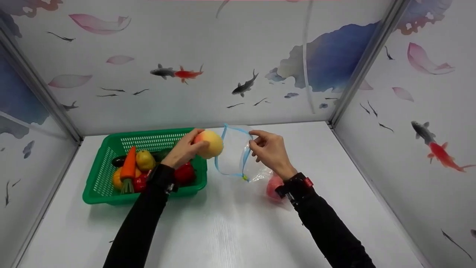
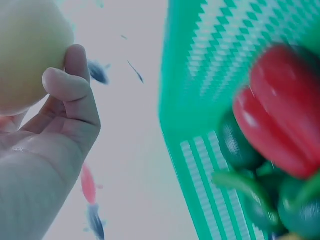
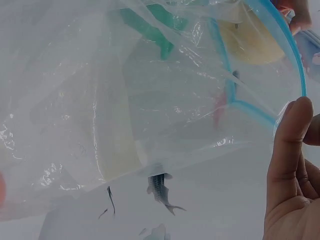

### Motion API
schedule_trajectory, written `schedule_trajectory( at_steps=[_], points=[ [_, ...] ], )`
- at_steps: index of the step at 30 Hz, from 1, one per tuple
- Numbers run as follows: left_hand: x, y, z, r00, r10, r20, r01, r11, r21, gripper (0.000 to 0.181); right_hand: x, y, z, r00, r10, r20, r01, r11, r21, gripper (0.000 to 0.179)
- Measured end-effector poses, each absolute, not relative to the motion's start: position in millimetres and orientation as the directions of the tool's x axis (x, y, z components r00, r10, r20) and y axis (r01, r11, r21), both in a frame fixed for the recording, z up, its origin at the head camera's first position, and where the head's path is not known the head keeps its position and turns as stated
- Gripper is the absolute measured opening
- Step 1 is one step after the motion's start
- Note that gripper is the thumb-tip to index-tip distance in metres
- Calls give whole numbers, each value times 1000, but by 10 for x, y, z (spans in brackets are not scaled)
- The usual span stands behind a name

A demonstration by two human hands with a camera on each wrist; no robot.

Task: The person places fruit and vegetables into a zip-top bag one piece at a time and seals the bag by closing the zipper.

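My left hand (image 1: 185, 148) grips a round yellow fruit with a red blush (image 1: 212, 144), held beside the mouth of a clear plastic zip bag (image 1: 234, 149). The bag's mouth gapes wide, edged by a light-blue strip (image 3: 294, 42) with a small yellow-green slider (image 1: 245, 178) at its lower corner. At the right side of that mouth, my right hand (image 1: 272, 151) pinches the blue edge between thumb and fingers. A reddish round item (image 1: 275, 188) shows through the bag's far end, partly covered by my right wrist.
Left on the white table (image 1: 223, 230) stands a green perforated basket (image 1: 97, 175). In it lie a carrot (image 1: 128, 163), a yellow fruit (image 1: 145, 160), red peppers (image 2: 287, 100) and several other vegetables. Printed panels (image 1: 208, 104) enclose the table's back and sides.
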State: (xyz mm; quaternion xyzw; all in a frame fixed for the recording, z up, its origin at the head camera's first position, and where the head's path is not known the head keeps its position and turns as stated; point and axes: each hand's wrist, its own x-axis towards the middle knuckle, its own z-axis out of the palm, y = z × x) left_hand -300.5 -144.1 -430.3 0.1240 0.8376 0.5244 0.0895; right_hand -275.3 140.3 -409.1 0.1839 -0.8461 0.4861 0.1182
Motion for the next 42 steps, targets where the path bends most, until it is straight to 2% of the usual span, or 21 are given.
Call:
schedule_trajectory(
  at_steps=[8, 14, 17, 22, 25, 29, 35, 42],
  points=[
    [-2969, -962, -4195, -936, 348, 42, 212, 465, 860, 75, -2764, 1395, -4083, -905, -159, 395, -423, 448, -788, 31],
    [-2962, -810, -4233, -940, 332, 78, 260, 549, 794, 64, -2765, 1394, -4062, -890, -147, 431, -450, 432, -782, 29],
    [-2946, -746, -4276, -940, 329, 94, 301, 662, 687, 64, -2758, 1405, -4046, -886, -142, 441, -458, 414, -787, 29],
    [-2910, -667, -4314, -926, 360, 112, 371, 819, 438, 70, -2761, 1418, -4019, -880, -129, 457, -469, 386, -795, 28],
    [-2911, -645, -4323, -920, 376, 111, 392, 863, 320, 71, -2767, 1419, -4015, -884, -126, 450, -461, 388, -798, 28],
    [-2940, -621, -4308, -908, 404, 111, 419, 877, 234, 70, -2765, 1415, -4000, -890, -117, 441, -448, 401, -799, 30],
    [-2974, -595, -4291, -894, 423, 150, 446, 875, 190, 59, -2634, 1379, -3793, -878, -107, 466, -466, 411, -783, 28],
    [-2938, -639, -4304, -871, 433, 232, 484, 835, 261, 38, -2568, 1389, -3632, -866, -82, 494, -482, 406, -777, 28]
  ],
)
